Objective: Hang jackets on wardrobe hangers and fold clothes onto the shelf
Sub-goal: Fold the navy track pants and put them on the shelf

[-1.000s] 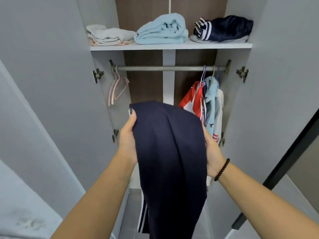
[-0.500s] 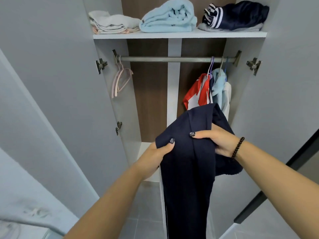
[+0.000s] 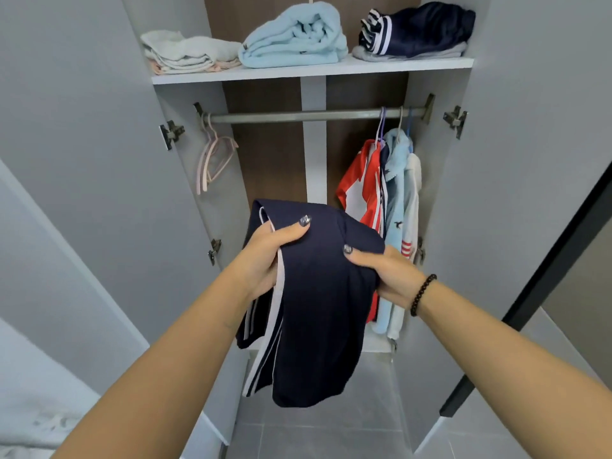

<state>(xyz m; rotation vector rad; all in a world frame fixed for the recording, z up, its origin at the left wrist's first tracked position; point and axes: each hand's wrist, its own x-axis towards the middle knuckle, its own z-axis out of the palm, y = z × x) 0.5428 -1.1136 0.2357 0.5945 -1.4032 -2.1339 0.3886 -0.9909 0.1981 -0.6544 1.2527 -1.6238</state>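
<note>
Hands grip navy trousers (image 3: 311, 313) in front of the open wardrobe: left hand (image 3: 265, 260) clamped on the white-striped left edge, thumb on top; right hand (image 3: 385, 276) clamped on the right fold. They hang below the rail (image 3: 298, 114), near the jackets (image 3: 381, 207). No readable writing.

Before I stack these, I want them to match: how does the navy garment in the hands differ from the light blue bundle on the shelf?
The navy garment is dark with white side stripes; the light blue bundle is plain and fluffy. The navy garment hangs loosely, gripped by the left hand and right hand; the light blue bundle lies rolled on the shelf. Both are fabric.
</note>
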